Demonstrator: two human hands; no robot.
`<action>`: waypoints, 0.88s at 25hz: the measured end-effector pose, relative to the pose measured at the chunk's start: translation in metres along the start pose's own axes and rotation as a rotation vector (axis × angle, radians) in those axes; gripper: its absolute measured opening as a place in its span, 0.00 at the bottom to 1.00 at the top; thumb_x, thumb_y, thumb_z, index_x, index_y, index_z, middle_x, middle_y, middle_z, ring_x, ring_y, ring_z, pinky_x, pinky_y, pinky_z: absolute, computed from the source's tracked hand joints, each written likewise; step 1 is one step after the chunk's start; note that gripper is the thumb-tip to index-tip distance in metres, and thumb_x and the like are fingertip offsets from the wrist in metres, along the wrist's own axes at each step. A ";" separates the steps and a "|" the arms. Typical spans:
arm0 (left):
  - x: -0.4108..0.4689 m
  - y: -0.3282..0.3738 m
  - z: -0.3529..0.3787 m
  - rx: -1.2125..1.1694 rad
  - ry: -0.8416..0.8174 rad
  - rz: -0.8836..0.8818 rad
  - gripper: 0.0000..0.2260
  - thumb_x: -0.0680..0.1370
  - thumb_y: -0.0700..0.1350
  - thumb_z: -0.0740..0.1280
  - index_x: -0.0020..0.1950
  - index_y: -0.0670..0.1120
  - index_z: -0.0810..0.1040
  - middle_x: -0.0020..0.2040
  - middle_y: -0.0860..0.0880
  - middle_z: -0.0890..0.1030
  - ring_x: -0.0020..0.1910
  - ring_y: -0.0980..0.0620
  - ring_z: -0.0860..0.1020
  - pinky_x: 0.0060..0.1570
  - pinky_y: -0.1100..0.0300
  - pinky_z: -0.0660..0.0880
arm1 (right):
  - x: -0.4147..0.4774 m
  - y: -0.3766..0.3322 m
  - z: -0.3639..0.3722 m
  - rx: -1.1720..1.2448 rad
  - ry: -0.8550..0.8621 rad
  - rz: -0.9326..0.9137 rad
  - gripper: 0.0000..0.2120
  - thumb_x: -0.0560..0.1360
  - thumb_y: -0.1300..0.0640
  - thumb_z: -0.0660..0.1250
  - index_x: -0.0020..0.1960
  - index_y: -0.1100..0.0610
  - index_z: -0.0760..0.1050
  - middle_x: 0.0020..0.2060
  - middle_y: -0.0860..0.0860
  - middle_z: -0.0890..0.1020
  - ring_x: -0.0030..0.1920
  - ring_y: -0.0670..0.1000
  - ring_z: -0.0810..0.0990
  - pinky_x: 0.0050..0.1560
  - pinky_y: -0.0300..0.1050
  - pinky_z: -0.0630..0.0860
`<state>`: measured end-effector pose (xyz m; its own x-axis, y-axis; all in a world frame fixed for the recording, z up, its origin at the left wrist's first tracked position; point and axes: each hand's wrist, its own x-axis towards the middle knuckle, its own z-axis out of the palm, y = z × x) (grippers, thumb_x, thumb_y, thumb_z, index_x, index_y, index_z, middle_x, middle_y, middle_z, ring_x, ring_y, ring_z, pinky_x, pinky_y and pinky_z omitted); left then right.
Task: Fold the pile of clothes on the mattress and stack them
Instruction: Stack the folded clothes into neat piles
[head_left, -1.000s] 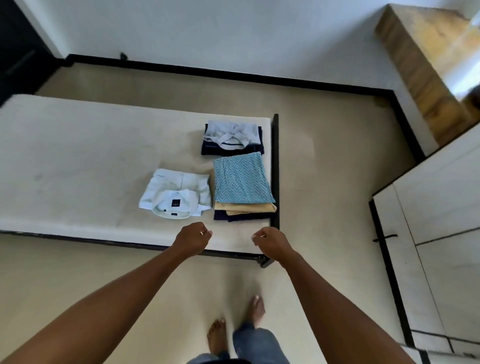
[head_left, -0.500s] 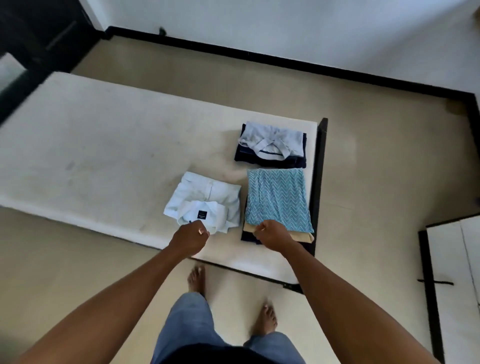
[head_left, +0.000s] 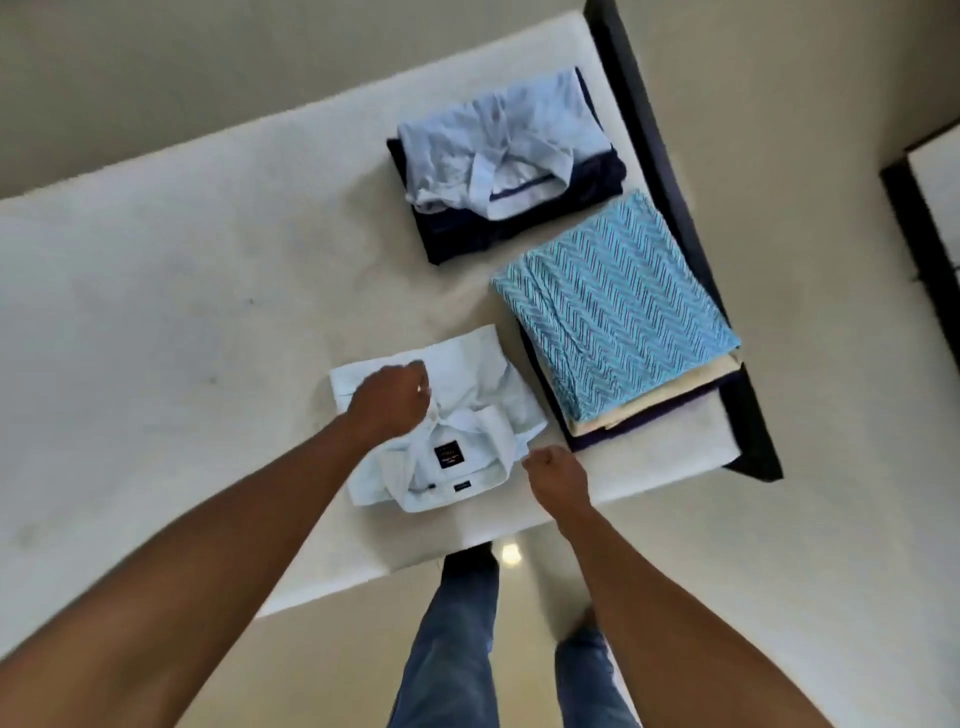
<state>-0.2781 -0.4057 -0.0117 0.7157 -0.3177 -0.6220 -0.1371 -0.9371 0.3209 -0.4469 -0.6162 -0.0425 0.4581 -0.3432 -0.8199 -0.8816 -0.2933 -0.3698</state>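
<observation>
Your left hand (head_left: 387, 400) lies on top of the folded white shirt (head_left: 483, 374), knuckles up and fingers curled into the cloth, which bunches and wrinkles around them; it is grasping a fold of the shirt just ahead of the collar. The dark label (head_left: 449, 455) inside that collar sits just to the near right of this hand, between your two hands.

Your right hand (head_left: 558, 475) is at the shirt's right edge, touching the corner of the collar. Its fingers are curled in, but you cannot tell from here whether they pinch the cloth or hold nothing.

The shirt rests on the mattress (head_left: 182, 312), near its front edge, directly under and between your hands. Bare mattress stretches well away to the left of your left hand.

Just beyond your right hand, and slightly to its right, stands one stack: a blue zigzag cloth (head_left: 613, 306) on top, a cream piece (head_left: 649, 397) under it and a dark piece (head_left: 639, 423) at the bottom. This stack lies just beside the white shirt, its near left edge close to the shirt's right side.

Farther out, ahead of both hands, a second stack holds a pale blue shirt (head_left: 498, 140) lying rumpled on a navy garment (head_left: 519, 228). The dark bed frame (head_left: 670, 197) runs along the far right of both stacks. Your legs in jeans (head_left: 452, 649) stand on the floor (head_left: 779, 571) below your hands.
</observation>
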 end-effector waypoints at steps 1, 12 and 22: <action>0.023 -0.002 0.000 0.034 0.006 0.037 0.10 0.82 0.46 0.64 0.60 0.45 0.78 0.54 0.41 0.83 0.55 0.38 0.81 0.49 0.50 0.74 | 0.010 0.004 0.013 0.062 0.101 0.014 0.11 0.81 0.55 0.67 0.60 0.60 0.80 0.57 0.56 0.83 0.59 0.58 0.81 0.57 0.44 0.71; 0.196 0.019 0.047 0.205 -0.118 0.438 0.17 0.80 0.57 0.64 0.69 0.58 0.74 0.58 0.42 0.78 0.58 0.38 0.77 0.54 0.40 0.78 | 0.099 0.003 0.075 0.088 0.598 -0.021 0.11 0.82 0.51 0.67 0.58 0.58 0.80 0.53 0.59 0.84 0.54 0.62 0.81 0.55 0.54 0.77; 0.193 0.026 0.064 0.013 0.002 0.478 0.11 0.80 0.48 0.69 0.60 0.46 0.77 0.52 0.44 0.82 0.49 0.41 0.81 0.48 0.49 0.79 | 0.093 0.017 0.065 0.189 0.457 0.199 0.11 0.81 0.53 0.63 0.45 0.54 0.80 0.39 0.53 0.82 0.40 0.59 0.80 0.41 0.46 0.72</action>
<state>-0.1869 -0.5011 -0.1691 0.5718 -0.7133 -0.4054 -0.4597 -0.6878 0.5618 -0.4266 -0.5956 -0.1536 0.2458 -0.7418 -0.6239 -0.9422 -0.0318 -0.3334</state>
